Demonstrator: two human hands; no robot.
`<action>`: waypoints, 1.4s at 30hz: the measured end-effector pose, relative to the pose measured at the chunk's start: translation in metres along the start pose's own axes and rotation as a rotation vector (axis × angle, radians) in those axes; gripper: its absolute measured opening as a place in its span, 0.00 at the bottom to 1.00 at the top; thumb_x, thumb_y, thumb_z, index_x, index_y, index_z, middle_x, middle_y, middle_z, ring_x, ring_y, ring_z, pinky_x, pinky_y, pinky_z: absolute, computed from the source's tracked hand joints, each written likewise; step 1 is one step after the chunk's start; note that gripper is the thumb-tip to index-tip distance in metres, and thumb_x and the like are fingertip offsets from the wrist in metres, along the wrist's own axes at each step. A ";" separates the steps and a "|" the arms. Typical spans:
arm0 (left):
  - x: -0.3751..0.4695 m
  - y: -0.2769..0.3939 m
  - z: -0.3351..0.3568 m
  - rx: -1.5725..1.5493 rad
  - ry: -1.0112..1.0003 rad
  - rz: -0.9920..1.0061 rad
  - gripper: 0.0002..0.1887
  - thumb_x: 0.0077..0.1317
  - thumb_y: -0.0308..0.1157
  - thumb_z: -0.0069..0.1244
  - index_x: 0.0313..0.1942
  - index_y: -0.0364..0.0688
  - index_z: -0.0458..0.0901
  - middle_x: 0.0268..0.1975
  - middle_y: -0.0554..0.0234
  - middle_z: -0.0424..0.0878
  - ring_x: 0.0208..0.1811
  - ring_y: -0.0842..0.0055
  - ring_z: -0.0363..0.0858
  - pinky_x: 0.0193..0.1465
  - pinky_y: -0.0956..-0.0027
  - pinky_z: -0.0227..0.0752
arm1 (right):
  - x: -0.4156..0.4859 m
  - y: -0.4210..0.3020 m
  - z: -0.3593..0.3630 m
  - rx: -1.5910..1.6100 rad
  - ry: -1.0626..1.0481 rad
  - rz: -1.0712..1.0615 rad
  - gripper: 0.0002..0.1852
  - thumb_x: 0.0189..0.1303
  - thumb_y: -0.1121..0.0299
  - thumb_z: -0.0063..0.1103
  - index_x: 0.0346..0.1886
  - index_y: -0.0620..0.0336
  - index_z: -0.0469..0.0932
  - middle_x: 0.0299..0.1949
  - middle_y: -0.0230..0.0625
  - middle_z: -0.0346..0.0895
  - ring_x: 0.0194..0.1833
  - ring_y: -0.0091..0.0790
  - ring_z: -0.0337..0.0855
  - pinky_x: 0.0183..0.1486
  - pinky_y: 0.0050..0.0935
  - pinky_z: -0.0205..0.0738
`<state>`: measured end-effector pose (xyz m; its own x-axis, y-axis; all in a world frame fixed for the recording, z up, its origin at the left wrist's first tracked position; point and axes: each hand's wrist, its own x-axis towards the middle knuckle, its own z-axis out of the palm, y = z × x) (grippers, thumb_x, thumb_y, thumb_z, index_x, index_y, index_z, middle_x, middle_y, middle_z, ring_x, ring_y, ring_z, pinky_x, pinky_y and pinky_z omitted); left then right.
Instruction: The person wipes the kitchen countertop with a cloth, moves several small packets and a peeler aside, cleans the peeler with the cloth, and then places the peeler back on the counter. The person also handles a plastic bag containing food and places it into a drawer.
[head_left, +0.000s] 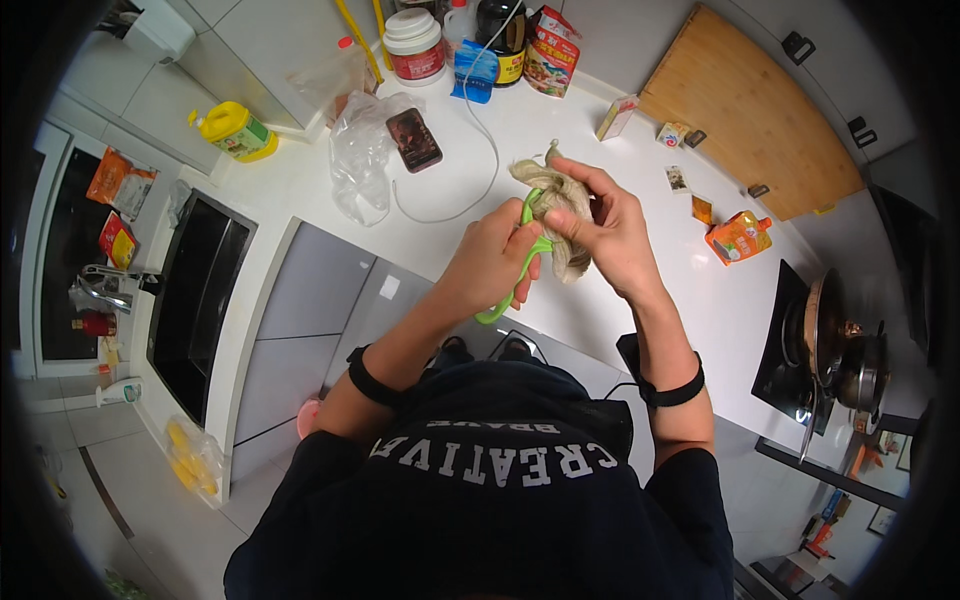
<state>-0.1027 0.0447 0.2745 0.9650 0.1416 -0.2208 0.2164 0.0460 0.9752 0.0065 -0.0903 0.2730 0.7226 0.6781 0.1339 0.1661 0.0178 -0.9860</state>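
Observation:
My left hand (491, 251) is closed around a light green plastic-handled tool (523, 259), whose upper part lies against a crumpled beige cloth (564, 214). What kind of tool it is cannot be told. My right hand (611, 232) grips the cloth from the right, thumb on its front and forefinger near its top. Both hands are close together above the front part of the white countertop (465, 176). The cloth's folds and my fingers hide part of the tool.
A phone (414, 140) lies by a clear plastic bag (360, 165), near a white cable (491, 154). Jars and packets line the back. On the right are an orange pouch (739, 238), a wooden board (739, 105) and a hob with pans (821, 322); a black sink (199, 300) is left.

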 end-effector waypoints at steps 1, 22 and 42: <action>0.000 0.001 -0.002 -0.011 -0.017 -0.001 0.09 0.74 0.32 0.38 0.38 0.35 0.67 0.22 0.60 0.77 0.13 0.79 0.74 0.16 0.72 0.69 | 0.001 0.000 0.001 -0.067 -0.052 -0.085 0.20 0.63 0.71 0.65 0.57 0.65 0.76 0.42 0.32 0.80 0.40 0.19 0.76 0.45 0.22 0.73; 0.007 0.005 -0.003 0.003 -0.017 0.001 0.10 0.74 0.32 0.39 0.38 0.33 0.67 0.21 0.60 0.77 0.14 0.78 0.75 0.16 0.72 0.71 | -0.001 0.017 0.027 0.289 0.276 0.107 0.09 0.67 0.69 0.60 0.42 0.67 0.79 0.32 0.32 0.81 0.30 0.20 0.75 0.33 0.22 0.71; -0.002 0.010 -0.005 -0.029 0.045 0.009 0.10 0.76 0.33 0.37 0.41 0.35 0.69 0.23 0.62 0.76 0.14 0.81 0.72 0.16 0.74 0.70 | -0.012 0.029 0.025 0.606 0.422 0.038 0.19 0.73 0.60 0.51 0.55 0.66 0.74 0.50 0.36 0.79 0.49 0.28 0.78 0.55 0.32 0.73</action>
<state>-0.1029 0.0502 0.2844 0.9590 0.1863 -0.2135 0.2032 0.0731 0.9764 -0.0140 -0.0791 0.2404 0.9375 0.3479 0.0050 -0.1757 0.4858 -0.8562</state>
